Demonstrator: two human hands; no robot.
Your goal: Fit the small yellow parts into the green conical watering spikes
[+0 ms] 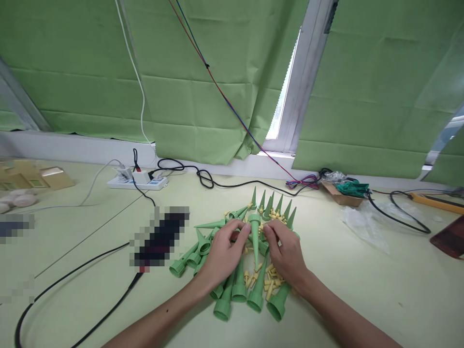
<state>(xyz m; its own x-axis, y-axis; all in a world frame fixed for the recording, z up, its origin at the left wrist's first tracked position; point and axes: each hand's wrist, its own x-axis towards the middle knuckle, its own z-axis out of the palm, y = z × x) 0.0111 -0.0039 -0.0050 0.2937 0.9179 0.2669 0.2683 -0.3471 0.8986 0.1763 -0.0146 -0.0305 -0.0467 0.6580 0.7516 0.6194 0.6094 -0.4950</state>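
Note:
A green plastic watering spike points down toward me, its wide collar at the top. The fingertips of my left hand pinch it at the collar's left side. Just right of that collar, my right hand is closed, with a small yellow plastic piece at its fingertips. More green spikes lie under and around both hands, some with hollow open ends facing me, like the nearest spike. Several spikes stand point-up behind the hands, such as the far spike. Loose yellow pieces are scattered among them.
A dark, pixelated device with a cable lies to the left. Behind it is a white power strip. A black cable runs along the back. At right are a cardboard box with green items and clear plastic bags.

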